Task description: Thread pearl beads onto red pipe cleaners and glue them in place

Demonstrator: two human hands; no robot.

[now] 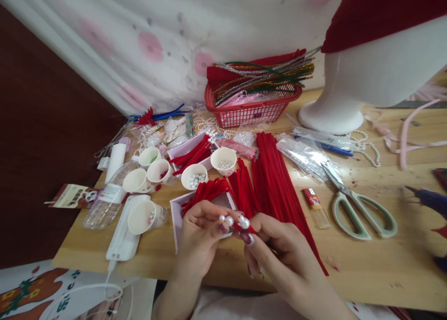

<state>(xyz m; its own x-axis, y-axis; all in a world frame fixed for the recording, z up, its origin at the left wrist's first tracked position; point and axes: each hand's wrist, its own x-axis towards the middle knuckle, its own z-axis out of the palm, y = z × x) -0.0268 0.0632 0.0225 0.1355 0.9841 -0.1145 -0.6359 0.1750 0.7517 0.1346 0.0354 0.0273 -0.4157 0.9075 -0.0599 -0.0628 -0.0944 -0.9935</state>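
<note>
Close to the table's front edge, my left hand (pixel 199 234) and my right hand (pixel 281 250) meet, fingertips almost touching. Between them is a small red pipe cleaner piece with white pearl beads (pixel 245 223). My left thumb and fingers pinch it by the beads on the left; my right thumb and forefinger grip its right end. The fingers cover most of the red part. Just behind my left hand, a pale box (pixel 176 224) holds bent red pipe cleaners (pixel 209 190). Long red pipe cleaners (pixel 274 185) lie fanned out behind my right hand.
Paper cups (pixel 141 217) with beads, a plastic bottle (pixel 101 215) and a white power strip (pixel 125 236) stand left. Scissors (pixel 349 194), a lighter (pixel 316 208) and a blurred glue gun (pixel 429 201) lie right. Behind are a red basket (pixel 251 115) and a white mannequin head (pixel 370 78).
</note>
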